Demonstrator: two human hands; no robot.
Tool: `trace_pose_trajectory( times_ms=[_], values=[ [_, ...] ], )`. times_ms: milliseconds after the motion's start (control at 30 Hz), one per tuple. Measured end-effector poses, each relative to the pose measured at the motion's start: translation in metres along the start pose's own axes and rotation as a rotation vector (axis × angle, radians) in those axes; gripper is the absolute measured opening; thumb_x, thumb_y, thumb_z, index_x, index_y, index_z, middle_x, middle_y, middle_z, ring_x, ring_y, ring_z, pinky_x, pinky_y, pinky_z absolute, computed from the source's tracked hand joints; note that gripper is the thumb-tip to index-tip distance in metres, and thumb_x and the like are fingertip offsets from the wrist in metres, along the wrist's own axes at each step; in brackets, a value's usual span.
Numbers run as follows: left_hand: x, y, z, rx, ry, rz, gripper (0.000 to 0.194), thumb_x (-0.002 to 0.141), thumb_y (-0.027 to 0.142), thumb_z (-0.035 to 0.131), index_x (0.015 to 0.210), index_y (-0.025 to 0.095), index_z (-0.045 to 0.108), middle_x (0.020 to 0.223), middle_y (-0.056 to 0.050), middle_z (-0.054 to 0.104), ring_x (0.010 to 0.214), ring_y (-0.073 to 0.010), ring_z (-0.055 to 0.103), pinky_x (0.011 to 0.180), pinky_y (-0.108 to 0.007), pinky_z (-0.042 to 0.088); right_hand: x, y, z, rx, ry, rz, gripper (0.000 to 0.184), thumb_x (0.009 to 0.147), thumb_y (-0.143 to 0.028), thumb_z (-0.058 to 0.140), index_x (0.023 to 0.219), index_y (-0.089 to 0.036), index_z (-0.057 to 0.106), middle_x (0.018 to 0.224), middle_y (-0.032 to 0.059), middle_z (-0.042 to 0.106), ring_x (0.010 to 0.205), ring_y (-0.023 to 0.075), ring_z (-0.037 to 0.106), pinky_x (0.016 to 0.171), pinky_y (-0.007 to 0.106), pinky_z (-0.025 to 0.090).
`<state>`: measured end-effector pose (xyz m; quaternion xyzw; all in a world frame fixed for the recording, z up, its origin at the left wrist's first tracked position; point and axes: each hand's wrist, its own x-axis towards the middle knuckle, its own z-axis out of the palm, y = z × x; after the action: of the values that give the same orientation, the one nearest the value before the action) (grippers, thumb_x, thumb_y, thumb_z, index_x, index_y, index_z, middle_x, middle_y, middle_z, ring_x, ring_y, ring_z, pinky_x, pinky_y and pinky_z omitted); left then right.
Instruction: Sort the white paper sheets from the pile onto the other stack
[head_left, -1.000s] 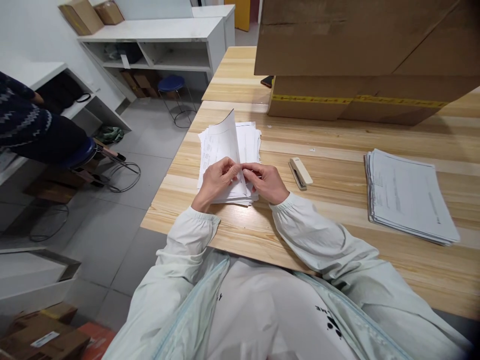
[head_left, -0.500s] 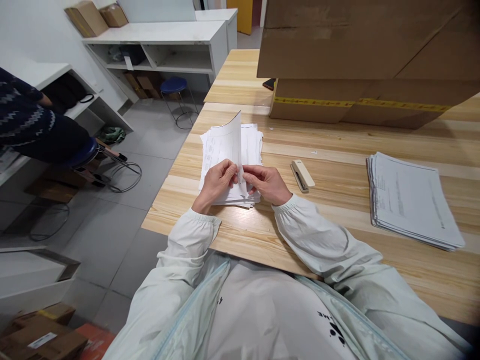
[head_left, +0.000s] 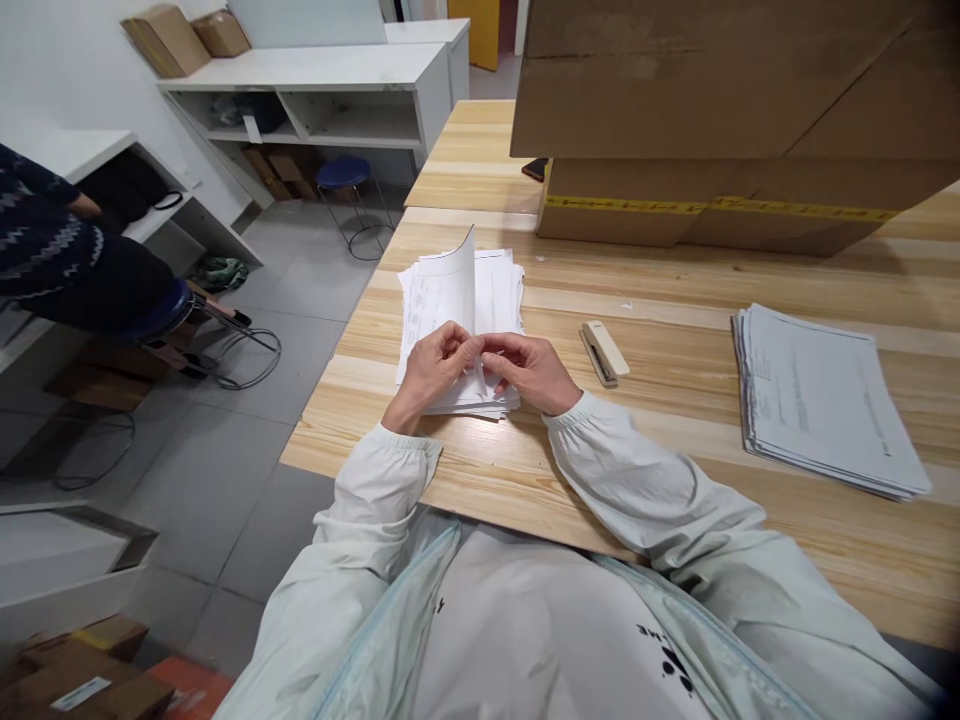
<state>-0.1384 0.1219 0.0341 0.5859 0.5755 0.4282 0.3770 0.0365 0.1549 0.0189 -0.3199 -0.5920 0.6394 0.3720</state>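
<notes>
A printed paper sheet point(head_left: 448, 287) stands half lifted, its far edge curling up over the paper stack point(head_left: 497, 280) beneath it. My left hand point(head_left: 439, 368) pinches the near edge of that sheet between thumb and finger. From the other side my right hand point(head_left: 531, 370) also has its fingers closed on the sheet, the two sets of fingertips almost touching. The exact spot where they grip is partly hidden. To the right of my right hand a cream stapler point(head_left: 604, 353) lies on the wooden table.
A second stack of printed papers point(head_left: 829, 400) lies on the right of the table point(head_left: 660, 440). Large cardboard boxes point(head_left: 720, 200) fill the back, with a dark phone point(head_left: 535, 169) beside them. At left, a person point(head_left: 82, 235) sits on a blue stool point(head_left: 169, 310).
My left thumb and fingers have shifted a little up and to the right, closer to my right fingertips. The lifted sheet has tilted slightly; the stapler and stacks stay put.
</notes>
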Motion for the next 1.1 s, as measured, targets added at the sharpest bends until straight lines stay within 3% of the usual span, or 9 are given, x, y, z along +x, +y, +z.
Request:
trace_pose_trajectory(
  times_ms=[133,400,700,1100],
  values=[
    [-0.0003,-0.0015,0.0,0.011,0.006,-0.017,0.034,0.083,0.053,0.068,0.08,0.02,0.059,0.066,0.001,0.064,0.059,-0.0117,0.056,0.057,-0.024,0.043,0.0001,0.0019,-0.0003,-0.026,-0.015,-0.016,0.042,0.078,-0.042,0.075,0.113,-0.019,0.074,0.096,0.0048,0.075,0.069,0.0118,0.066,0.05,0.022,0.058],
    [0.0007,-0.0011,0.0003,-0.013,0.014,-0.022,0.029,0.084,0.048,0.066,0.08,0.019,0.059,0.064,0.002,0.062,0.058,-0.0117,0.057,0.058,-0.024,0.044,-0.0004,-0.0003,-0.0008,-0.023,-0.014,0.003,0.045,0.081,-0.048,0.071,0.113,-0.017,0.072,0.095,0.0065,0.074,0.075,0.0145,0.068,0.051,0.024,0.059],
    [-0.0012,0.0034,0.0005,-0.051,0.024,-0.018,0.028,0.083,0.045,0.067,0.078,0.019,0.058,0.062,0.002,0.06,0.057,-0.011,0.055,0.058,-0.024,0.042,-0.0018,-0.0019,-0.0008,-0.043,-0.036,-0.007,0.053,0.069,-0.039,0.084,0.116,-0.019,0.071,0.099,0.0049,0.072,0.07,0.011,0.065,0.056,0.023,0.059],
    [0.0002,-0.0004,-0.001,-0.094,0.007,0.027,0.045,0.086,0.064,0.06,0.079,0.019,0.056,0.062,0.001,0.06,0.058,-0.0118,0.055,0.059,-0.027,0.044,-0.001,-0.0034,-0.0052,0.024,-0.118,0.022,0.054,0.072,-0.037,0.081,0.122,-0.02,0.071,0.106,0.0061,0.072,0.077,0.0132,0.068,0.061,0.027,0.062]
  ],
)
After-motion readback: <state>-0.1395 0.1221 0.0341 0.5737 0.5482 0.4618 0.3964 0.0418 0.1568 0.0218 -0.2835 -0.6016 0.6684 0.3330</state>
